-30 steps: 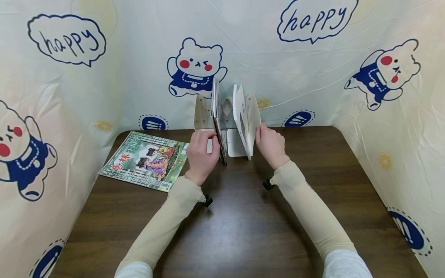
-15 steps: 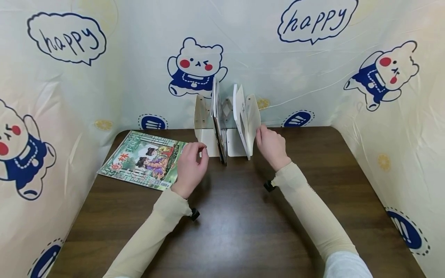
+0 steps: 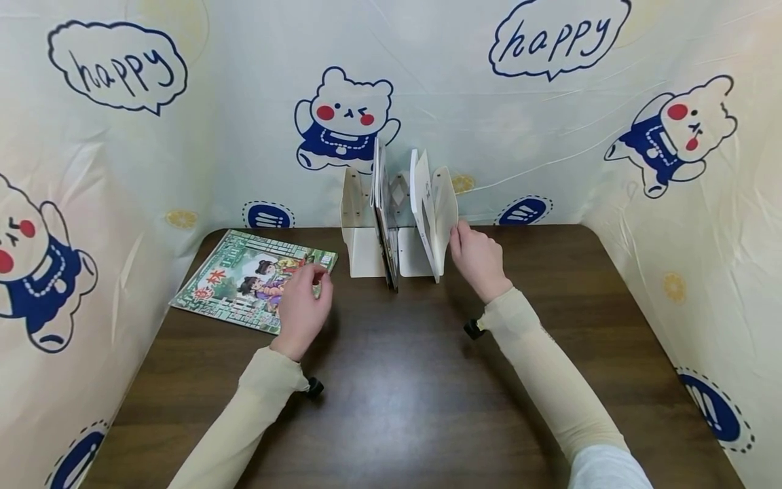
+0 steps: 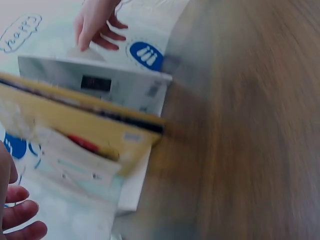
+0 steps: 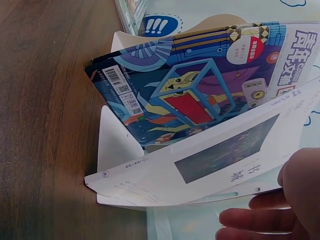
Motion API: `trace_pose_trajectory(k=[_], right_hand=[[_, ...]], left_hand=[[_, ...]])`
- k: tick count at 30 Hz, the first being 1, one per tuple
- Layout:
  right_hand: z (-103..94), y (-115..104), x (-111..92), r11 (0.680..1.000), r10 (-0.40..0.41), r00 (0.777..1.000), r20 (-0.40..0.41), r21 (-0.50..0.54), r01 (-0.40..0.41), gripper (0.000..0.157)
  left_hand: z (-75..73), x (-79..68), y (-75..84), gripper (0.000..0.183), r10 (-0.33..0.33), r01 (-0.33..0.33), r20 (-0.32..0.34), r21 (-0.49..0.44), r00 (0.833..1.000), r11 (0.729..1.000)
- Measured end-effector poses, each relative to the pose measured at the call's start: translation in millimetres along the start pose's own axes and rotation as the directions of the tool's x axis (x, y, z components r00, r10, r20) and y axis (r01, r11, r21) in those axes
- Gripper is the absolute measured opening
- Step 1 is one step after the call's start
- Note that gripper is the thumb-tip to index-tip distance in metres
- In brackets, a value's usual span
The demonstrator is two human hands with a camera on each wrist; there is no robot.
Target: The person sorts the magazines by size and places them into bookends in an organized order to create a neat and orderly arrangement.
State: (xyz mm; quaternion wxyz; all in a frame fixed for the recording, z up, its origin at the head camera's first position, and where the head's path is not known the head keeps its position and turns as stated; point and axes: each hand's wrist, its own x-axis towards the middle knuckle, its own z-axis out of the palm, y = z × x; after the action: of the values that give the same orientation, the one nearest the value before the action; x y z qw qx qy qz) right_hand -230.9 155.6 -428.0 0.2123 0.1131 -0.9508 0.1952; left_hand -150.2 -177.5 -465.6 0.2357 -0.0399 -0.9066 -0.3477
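Note:
A cream adjustable bookend (image 3: 367, 258) stands at the back of the table. Several thin magazines (image 3: 382, 224) are upright in its middle; a blue-and-purple cover (image 5: 200, 90) faces the right wrist camera. A white book (image 3: 421, 197) leans against the right end panel (image 3: 449, 204). My right hand (image 3: 480, 261) pinches that panel's edge between thumb and fingers. At the left lies a green illustrated magazine (image 3: 244, 272), flat on the table. My left hand (image 3: 303, 309) hovers at its right part with loosely bent fingers and nothing in them. Whether it touches the cover cannot be told.
The dark wooden table (image 3: 391, 380) has a cloth backdrop (image 3: 458, 122) with bear drawings behind it and along both sides. The bookend stands close to the back cloth. Each wrist carries a small black device (image 3: 473, 329).
My left hand has left the bookend's magazines and moved left and toward me, over the green magazine. The right hand has stayed at the end panel.

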Motion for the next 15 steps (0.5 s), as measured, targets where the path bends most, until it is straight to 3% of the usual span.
trace_pose_trajectory(k=[7,15], right_hand=[[-0.2,-0.2,0.5,1.0,-0.003,1.0,0.011,0.005,0.003,0.026],[-0.1,-0.3,0.0,1.0,0.002,1.0,0.014,0.003,-0.002,0.025]], left_hand=[[-16.6,-3.7,-34.0,0.018,0.009,-0.007,-0.021,0.104,1.0,0.995],[-37.3,-6.0,-65.6,0.03,-0.093,0.091,0.0,0.21,0.996,0.973]])
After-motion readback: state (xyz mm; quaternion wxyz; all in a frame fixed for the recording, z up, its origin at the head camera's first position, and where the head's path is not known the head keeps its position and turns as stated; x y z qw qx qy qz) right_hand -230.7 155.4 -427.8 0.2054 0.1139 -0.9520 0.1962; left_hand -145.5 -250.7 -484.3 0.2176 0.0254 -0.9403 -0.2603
